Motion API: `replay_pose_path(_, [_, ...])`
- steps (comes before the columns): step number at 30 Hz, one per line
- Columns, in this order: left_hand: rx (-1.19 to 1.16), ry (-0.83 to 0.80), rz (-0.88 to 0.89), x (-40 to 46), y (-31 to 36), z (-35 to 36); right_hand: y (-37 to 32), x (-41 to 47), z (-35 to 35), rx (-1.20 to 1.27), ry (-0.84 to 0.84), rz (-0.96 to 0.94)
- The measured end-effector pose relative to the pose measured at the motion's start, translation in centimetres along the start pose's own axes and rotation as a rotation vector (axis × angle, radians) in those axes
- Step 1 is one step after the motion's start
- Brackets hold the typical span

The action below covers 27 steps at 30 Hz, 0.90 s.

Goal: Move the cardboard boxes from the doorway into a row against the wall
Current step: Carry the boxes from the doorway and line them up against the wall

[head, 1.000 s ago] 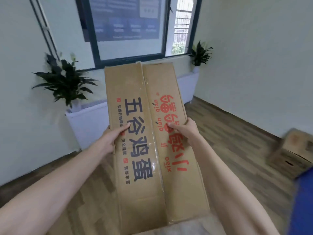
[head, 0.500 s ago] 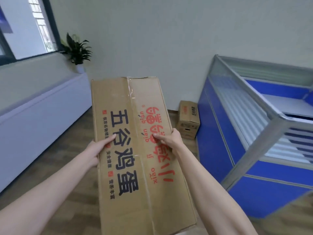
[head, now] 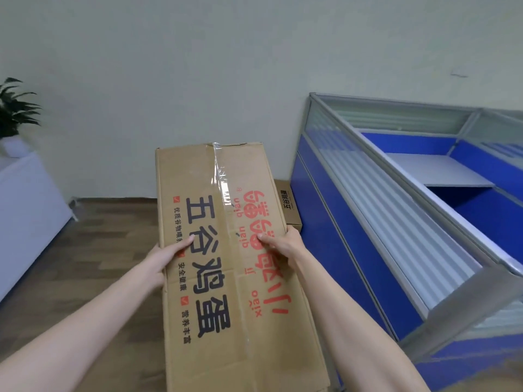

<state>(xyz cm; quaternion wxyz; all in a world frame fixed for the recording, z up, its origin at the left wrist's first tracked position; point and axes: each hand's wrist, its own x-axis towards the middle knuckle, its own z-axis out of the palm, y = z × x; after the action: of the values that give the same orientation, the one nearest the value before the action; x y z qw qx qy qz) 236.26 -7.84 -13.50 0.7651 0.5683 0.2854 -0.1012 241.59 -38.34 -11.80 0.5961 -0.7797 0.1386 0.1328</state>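
A long cardboard box [head: 226, 278] with dark blue and red printed characters and clear tape down its seam is held up in front of me, above the floor. My left hand [head: 167, 257] grips its left edge, thumb on top. My right hand [head: 283, 244] grips its right edge the same way. A second, smaller cardboard box [head: 288, 203] stands on the floor by the white wall, partly hidden behind the carried box and right beside the blue partition.
A blue office partition [head: 353, 236] with frosted panels and a grey desk runs along the right. A white low cabinet [head: 25, 216] with a potted plant [head: 14, 108] stands at the left. Wooden floor [head: 107, 236] lies between them, up to the white wall [head: 198, 80].
My view has swung right, from the window and plants to the white wall and blue partition. The floor box now sits nearer and behind the carried box. Both hands keep their grip.
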Motion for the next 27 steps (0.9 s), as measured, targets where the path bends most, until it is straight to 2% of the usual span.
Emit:
replay_pose_path(8, [0.099,-0.003,-0.005,19.4,9.6,6.3,-4.3,20.9,1.3,0.073,-0.003,0.030])
replay_pose_path(17, [0.091,0.025,-0.029,42.2,21.0,14.4,-12.8,46.9,0.7,0.092,-0.025,0.069])
replay_pose_path(27, [0.057,0.021,-0.114,65.5,27.7,20.7,-17.6,71.2,2.1,0.077,-0.038,0.199])
